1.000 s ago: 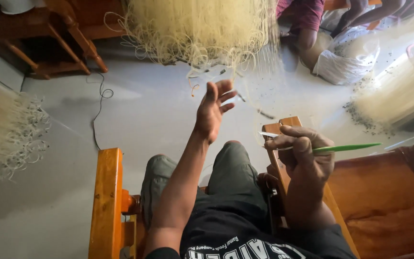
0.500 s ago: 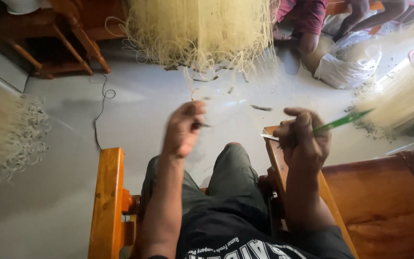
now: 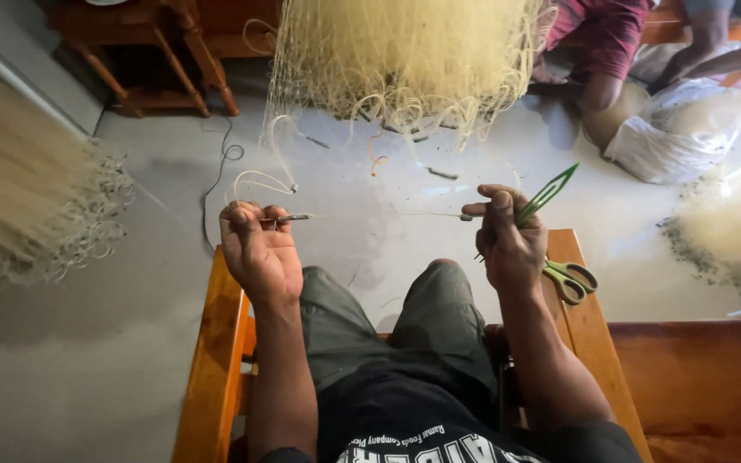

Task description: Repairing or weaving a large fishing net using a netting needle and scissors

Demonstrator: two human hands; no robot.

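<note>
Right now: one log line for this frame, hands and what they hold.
left hand: pinching thin line | right hand: gripping green netting needle | scissors: on wooden armrest | net: hanging ahead

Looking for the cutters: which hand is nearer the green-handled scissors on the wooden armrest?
Right. The right hand is just beside the scissors, up-left of them; the left hand is across both knees.

glossy varnished wood chair (image 3: 216,360), green plastic needle (image 3: 547,194), fine nylon net (image 3: 405,60)

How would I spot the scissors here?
Find the orange wooden chair arm beside the person's right hand. The scissors lie on it, just past the wrist. Their looped green handles set them apart from the thin green needle held in that hand.
</note>
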